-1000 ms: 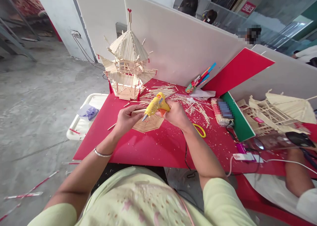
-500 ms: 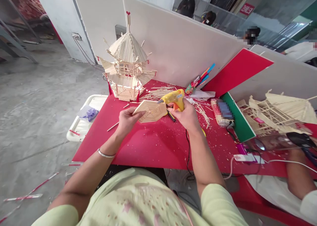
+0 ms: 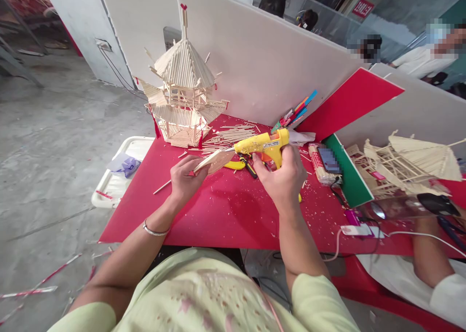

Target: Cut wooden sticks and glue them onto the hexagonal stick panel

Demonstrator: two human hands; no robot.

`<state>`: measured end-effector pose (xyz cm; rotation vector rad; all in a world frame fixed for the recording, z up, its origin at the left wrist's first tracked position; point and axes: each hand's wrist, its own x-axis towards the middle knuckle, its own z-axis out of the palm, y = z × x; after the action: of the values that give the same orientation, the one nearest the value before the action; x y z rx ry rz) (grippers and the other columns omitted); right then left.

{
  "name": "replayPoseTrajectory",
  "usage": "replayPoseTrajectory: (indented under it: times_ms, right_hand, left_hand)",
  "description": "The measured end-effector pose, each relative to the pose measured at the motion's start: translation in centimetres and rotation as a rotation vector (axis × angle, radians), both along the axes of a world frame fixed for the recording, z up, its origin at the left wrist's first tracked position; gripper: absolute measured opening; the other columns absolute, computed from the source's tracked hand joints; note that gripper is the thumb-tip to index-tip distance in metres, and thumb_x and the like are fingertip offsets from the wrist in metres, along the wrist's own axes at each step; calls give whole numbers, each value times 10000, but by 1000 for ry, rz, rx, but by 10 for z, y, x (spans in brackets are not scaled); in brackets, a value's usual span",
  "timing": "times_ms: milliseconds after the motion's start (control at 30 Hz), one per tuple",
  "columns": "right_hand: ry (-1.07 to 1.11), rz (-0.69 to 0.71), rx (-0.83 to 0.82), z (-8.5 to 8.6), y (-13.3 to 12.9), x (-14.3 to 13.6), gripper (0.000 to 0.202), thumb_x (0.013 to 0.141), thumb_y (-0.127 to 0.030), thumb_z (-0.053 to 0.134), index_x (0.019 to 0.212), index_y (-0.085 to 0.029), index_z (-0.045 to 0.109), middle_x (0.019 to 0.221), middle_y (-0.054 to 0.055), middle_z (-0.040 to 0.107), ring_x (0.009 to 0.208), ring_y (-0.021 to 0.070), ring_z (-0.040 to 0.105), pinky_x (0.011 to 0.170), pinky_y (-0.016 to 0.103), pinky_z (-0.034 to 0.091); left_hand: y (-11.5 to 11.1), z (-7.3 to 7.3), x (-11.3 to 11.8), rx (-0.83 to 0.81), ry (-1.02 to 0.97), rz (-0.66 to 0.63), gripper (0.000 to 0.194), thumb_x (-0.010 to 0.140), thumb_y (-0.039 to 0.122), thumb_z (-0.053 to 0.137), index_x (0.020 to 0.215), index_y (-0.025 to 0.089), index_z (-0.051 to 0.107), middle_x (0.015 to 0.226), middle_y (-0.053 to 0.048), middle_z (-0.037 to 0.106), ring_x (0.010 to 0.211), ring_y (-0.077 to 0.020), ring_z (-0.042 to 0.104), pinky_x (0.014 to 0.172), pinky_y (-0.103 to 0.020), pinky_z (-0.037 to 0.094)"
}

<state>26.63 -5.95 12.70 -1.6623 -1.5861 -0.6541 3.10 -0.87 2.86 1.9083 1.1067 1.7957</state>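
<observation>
My left hand (image 3: 186,179) is closed on the edge of a flat wooden-stick panel (image 3: 218,161), which is tilted so that I see it nearly edge-on. In my right hand (image 3: 286,174) is a yellow glue gun (image 3: 260,142), its nozzle pointing left and meeting the panel's upper edge; whether it touches cannot be made out. Below the gun lie yellow-and-black pliers (image 3: 236,165), partly hidden. Beyond my left hand stands a pagoda model (image 3: 185,91) built of thin sticks, with red tassels hanging from its corners.
Loose sticks (image 3: 233,134) and scraps litter the red table (image 3: 218,215). A pen holder (image 3: 282,123) stands near the white partition (image 3: 236,55). At right are a phone (image 3: 329,158), a green board (image 3: 349,176), another stick model (image 3: 415,162) and a co-worker's arm (image 3: 429,249).
The panel has turned from face-up to nearly edge-on. My right hand has raised and turned the glue gun, bringing its nozzle to the panel's edge. The view has shifted slightly.
</observation>
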Motion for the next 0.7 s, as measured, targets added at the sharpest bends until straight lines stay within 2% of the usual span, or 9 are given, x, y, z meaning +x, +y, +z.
replayPoseTrajectory:
  times_ms: [267,533,700]
  right_hand:
    - [-235,10,-6,4,14,-9,267,908,-387,652,1090,-194,623,1008,93,694,850,244,675,633,318,447]
    - [-284,65,10,5,17,-15,256,896,-293,633,1124,-181,663,976,87,713,834,233,686,652,309,461]
    - [-283,54,-17,6,17,-15,269,903,-292,616,1140,-180,675,981,94,714,842,238,683,654,313,456]
  left_hand:
    - [3,-10,-9,24,23,67,104,904,261,715,900,195,795,859,-44,752,703,-130,683,642,-241,540]
    - [3,-15,-14,39,68,136,85,891,222,715,900,207,799,875,-44,761,731,-141,695,672,-245,547]
    - [4,-16,-14,72,83,142,84,875,187,718,904,205,795,871,-37,762,733,-142,690,668,-243,538]
